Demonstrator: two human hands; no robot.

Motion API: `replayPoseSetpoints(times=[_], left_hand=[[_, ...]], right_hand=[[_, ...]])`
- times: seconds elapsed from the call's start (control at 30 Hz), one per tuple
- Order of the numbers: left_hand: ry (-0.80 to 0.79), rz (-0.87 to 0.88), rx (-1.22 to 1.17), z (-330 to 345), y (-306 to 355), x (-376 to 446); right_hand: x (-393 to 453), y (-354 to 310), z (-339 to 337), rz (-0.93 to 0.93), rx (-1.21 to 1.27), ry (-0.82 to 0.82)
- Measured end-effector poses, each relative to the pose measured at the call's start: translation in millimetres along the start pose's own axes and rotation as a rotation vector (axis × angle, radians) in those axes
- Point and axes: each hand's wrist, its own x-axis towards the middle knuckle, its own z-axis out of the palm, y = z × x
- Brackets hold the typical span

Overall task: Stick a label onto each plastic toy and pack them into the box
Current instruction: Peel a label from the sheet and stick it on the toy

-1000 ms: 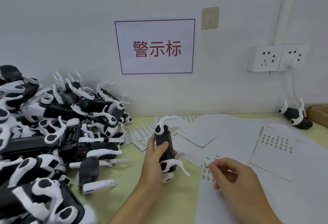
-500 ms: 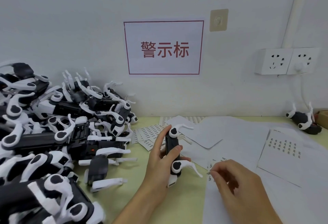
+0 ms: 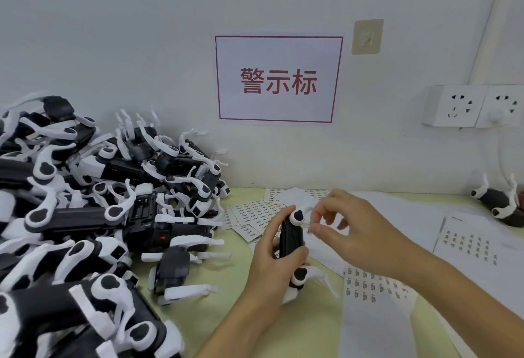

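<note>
My left hand [image 3: 272, 261] grips a black-and-white plastic toy [image 3: 292, 240] upright over the table, its white legs sticking out to the right. My right hand [image 3: 357, 232] is level with the toy's upper end, thumb and forefinger pinched together on a small label [image 3: 309, 226] that is blurred and barely visible. The pinch is right next to the toy's top joint. A label sheet [image 3: 374, 286] with rows of small printed stickers lies under my right wrist. A big pile of the same toys [image 3: 93, 215] fills the left side.
More label sheets [image 3: 470, 244] and cut strips of labels [image 3: 249, 215] cover the yellow-green table [image 3: 243, 309]. One toy [image 3: 499, 204] lies alone at the far right by the wall. Wall sockets [image 3: 465, 106] with a plugged cable hang above it.
My right hand has lifted off the label sheet and moved up and left to the toy's upper end, fingers pinched. My left hand still holds the toy upright.
</note>
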Motion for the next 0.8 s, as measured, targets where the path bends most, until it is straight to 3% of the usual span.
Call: replayPoseSetpoints(times=[0.17, 0.8], left_hand=[[0.021, -0.016, 0.004, -1, 1, 0], [0.037, -0.036, -0.042, 1, 3, 1]], right_hand=[[23, 4, 8, 0.009, -0.073, -0.099], [23, 6, 22, -0.027, -0.133, -0.013]])
